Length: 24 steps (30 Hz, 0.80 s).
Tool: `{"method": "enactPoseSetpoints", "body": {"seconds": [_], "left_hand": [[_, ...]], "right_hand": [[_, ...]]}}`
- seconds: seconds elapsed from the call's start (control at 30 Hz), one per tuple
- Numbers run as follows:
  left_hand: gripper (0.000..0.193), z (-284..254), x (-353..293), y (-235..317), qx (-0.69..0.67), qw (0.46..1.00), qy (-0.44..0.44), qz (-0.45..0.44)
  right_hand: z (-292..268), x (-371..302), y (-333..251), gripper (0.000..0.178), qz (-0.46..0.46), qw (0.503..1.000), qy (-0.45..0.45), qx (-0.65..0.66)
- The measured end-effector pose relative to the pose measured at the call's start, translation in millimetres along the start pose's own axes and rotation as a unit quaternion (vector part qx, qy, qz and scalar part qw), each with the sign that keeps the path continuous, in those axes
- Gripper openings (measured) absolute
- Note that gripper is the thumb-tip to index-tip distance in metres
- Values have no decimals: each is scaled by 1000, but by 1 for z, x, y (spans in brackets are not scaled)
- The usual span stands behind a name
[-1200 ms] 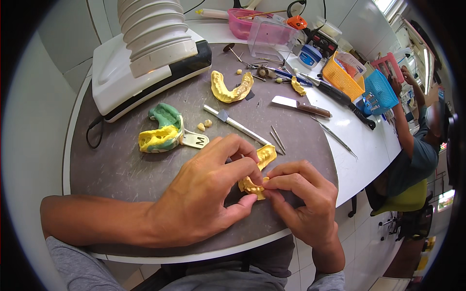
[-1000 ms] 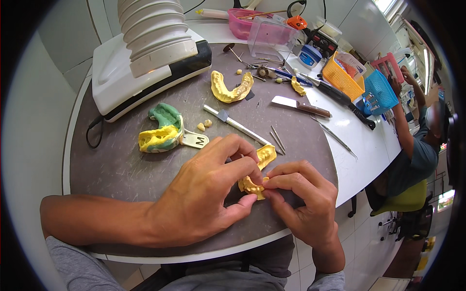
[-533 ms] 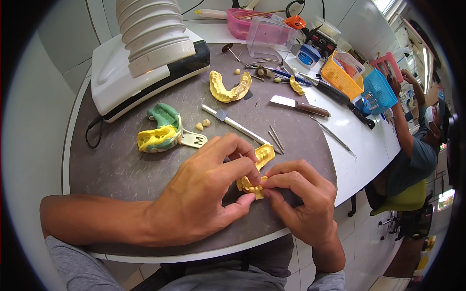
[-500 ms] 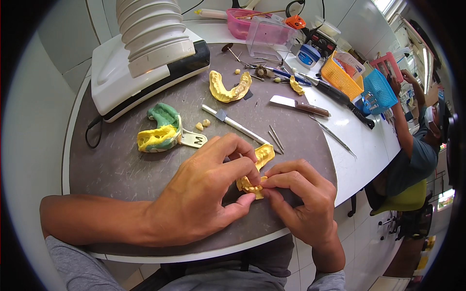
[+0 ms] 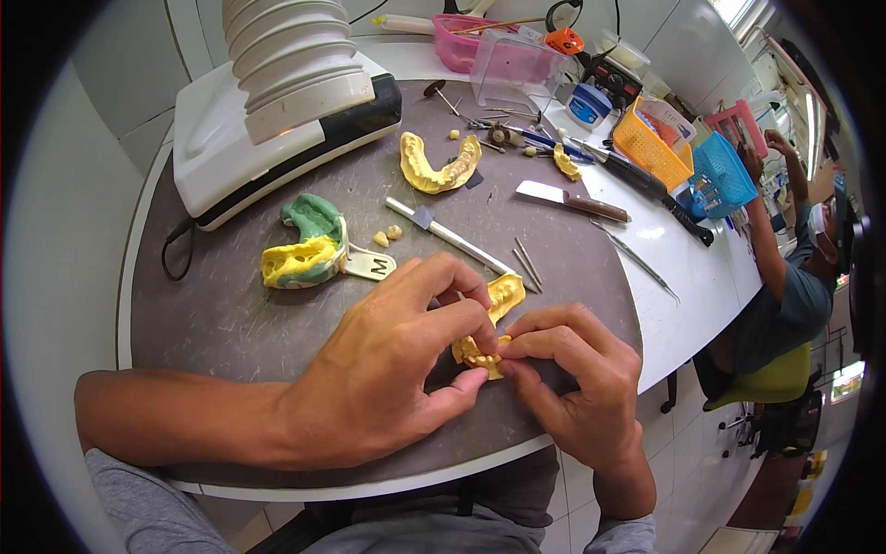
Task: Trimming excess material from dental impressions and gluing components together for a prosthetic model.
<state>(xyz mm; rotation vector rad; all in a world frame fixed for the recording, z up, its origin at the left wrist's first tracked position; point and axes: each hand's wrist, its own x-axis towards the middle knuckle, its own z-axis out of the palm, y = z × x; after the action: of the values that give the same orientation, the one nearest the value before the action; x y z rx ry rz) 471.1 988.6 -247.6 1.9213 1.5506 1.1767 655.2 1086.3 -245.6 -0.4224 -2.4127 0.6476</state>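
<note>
Between my hands, low over the front of the grey mat, is a yellow dental cast with a row of teeth. My left hand is closed on its left side, thumb at the near edge. From the right, the fingertips of my right hand pinch the cast's near end; whether a small piece sits between them is hidden. Left of the cast lies a dental impression tray with green and yellow material and a pale handle. Two small tooth-like pieces and a white-handled craft knife lie beyond my left hand.
Another yellow dental cast lies farther back. A wooden-handled knife, a metal probe and a handpiece lie right. A white machine with a ribbed hose stands back left. Baskets and a seated co-worker are at the right.
The view has shifted very slightly. Both hands keep the same grip on the cast, with almost no movement.
</note>
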Motion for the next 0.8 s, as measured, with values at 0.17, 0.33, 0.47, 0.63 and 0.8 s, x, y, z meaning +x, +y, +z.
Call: {"method": "enactPoseSetpoints", "body": {"seconds": [0.17, 0.33, 0.47, 0.63, 0.8], "left_hand": [[27, 0, -1, 0, 6, 1000, 1, 1], [32, 2, 1, 4, 67, 996, 25, 46], [33, 1, -3, 2, 117, 987, 34, 105], [27, -1, 0, -8, 185, 962, 21, 202], [25, -5, 3, -12, 217, 935, 7, 282]], "right_hand": [[1, 0, 0, 18, -1, 1000, 1, -4], [0, 0, 2, 17, -1, 1000, -4, -3], [1, 2, -2, 16, -2, 1000, -1, 5], [-2, 2, 0, 17, 17, 999, -12, 25], [-2, -3, 3, 16, 3, 1000, -8, 28]]}}
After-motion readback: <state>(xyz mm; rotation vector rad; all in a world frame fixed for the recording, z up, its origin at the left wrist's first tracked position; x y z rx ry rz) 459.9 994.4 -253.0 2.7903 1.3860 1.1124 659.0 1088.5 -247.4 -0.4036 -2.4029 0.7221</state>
